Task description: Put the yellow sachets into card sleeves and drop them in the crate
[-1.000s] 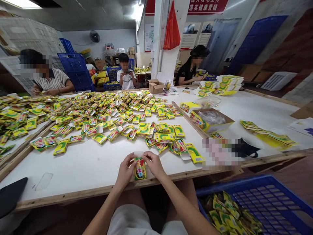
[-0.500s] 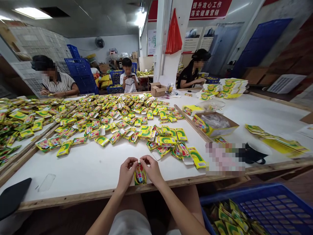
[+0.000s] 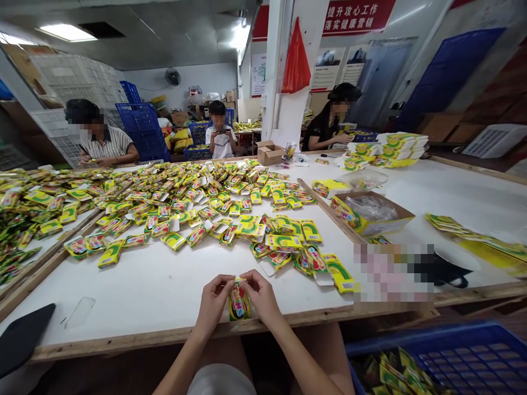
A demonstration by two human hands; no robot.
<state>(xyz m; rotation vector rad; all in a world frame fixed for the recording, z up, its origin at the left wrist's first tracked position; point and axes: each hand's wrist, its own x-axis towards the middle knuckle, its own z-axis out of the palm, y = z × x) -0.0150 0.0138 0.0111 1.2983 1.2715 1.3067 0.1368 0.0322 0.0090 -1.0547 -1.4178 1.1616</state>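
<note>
A small yellow, green and red printed box (image 3: 239, 303) stands close to the table's front edge, its lettered face toward me. My left hand (image 3: 216, 299) pinches its upper left corner between thumb and fingers. On the upper right corner, my right hand (image 3: 258, 293) does the same, so both hands meet at the box's top end. The fingertips partly hide that end. Just beyond my hands lies a group of similar small boxes (image 3: 284, 241), several with white end flaps standing open.
A large heap of small boxes (image 3: 164, 186) spreads over the table's far left. On the right are a display carton (image 3: 370, 214) with clear plastic in it and flat yellow cartons (image 3: 473, 236). A blue basket (image 3: 420, 334) with packs stands below. Three people sit across the table.
The view has shifted slightly, so the scene appears a little to the right and lower. Both hands stay on the same small box, with the fingertips slightly moved at its top.
</note>
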